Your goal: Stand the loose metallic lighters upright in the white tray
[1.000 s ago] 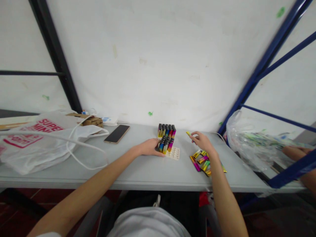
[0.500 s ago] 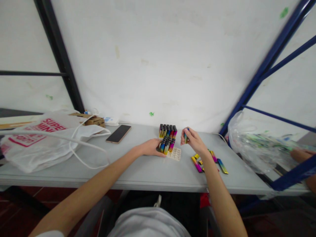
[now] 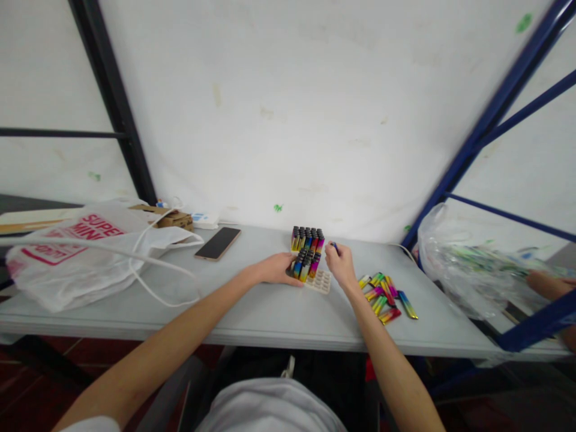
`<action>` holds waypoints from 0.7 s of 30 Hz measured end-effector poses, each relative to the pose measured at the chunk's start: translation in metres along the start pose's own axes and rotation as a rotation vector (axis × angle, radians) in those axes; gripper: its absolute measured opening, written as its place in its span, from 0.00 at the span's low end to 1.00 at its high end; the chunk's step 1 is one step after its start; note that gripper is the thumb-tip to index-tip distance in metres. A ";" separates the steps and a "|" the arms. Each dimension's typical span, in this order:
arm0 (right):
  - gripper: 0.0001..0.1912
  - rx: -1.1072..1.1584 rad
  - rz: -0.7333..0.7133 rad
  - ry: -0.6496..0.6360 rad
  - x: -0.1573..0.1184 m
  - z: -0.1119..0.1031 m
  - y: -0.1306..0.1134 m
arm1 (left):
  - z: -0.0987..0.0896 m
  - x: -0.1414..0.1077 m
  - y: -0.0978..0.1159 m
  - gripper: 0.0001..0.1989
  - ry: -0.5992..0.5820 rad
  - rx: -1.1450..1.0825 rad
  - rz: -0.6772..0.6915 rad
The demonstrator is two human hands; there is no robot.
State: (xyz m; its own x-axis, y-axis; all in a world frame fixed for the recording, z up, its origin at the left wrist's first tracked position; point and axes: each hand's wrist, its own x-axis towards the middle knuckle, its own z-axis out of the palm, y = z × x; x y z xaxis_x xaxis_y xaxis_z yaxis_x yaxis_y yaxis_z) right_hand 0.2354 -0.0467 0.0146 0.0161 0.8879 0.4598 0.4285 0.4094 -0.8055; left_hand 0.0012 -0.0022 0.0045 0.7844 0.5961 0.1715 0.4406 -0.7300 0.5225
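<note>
My left hand (image 3: 278, 269) cups the left side of a block of upright lighters (image 3: 306, 265) with shiny rainbow bodies and black tops. Its thumb lies along the front, and its other fingers are partly hidden behind them. These lighters stand in the left part of a white slotted tray (image 3: 320, 282), whose right part has bare slots. Just right of the tray, my right hand (image 3: 341, 264) is closed around one lighter (image 3: 334, 246); only its dark upper end shows. Behind the tray stands a second block of upright lighters (image 3: 308, 239).
Loose lighters (image 3: 382, 294) lie in a pile right of my right forearm. On the left are a phone (image 3: 218, 243), a white plastic bag (image 3: 76, 258), a cable (image 3: 148, 294) and a cardboard box (image 3: 175, 220). At right, another person's hand (image 3: 546, 285) is near clear plastic bags (image 3: 463, 264).
My right hand, with the lighter, has come lower and slightly left towards the tray, turning over. More of the loose pile shows now. My left hand stays at the lighters.
</note>
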 end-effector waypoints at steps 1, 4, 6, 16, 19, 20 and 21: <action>0.30 -0.009 -0.004 0.047 0.000 -0.001 0.000 | 0.000 0.000 0.000 0.32 -0.001 -0.001 0.001; 0.30 -0.022 -0.010 0.116 -0.001 -0.002 -0.003 | 0.000 0.000 0.001 0.32 0.002 0.002 0.003; 0.30 -0.036 -0.015 0.101 -0.001 -0.002 -0.006 | 0.000 0.000 0.001 0.33 0.008 0.012 -0.002; 0.25 -0.198 -0.121 0.037 -0.008 -0.001 -0.022 | -0.001 -0.001 0.002 0.31 0.002 -0.031 0.012; 0.24 -0.207 -0.136 -0.044 -0.009 -0.001 -0.029 | 0.000 0.000 -0.002 0.32 0.001 0.006 0.016; 0.23 -0.201 -0.141 -0.066 -0.010 -0.001 -0.032 | 0.001 0.000 -0.003 0.32 0.002 0.016 0.019; 0.21 -0.195 -0.150 -0.081 -0.010 -0.001 -0.035 | 0.001 0.001 -0.004 0.32 0.004 0.020 0.023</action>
State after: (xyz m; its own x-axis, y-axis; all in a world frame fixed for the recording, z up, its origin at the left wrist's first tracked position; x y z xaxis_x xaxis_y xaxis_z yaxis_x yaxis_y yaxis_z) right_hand 0.2216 -0.0705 0.0384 -0.1300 0.8372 0.5311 0.5871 0.4967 -0.6393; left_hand 0.0004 0.0008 0.0013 0.7925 0.5807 0.1863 0.4315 -0.7498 0.5016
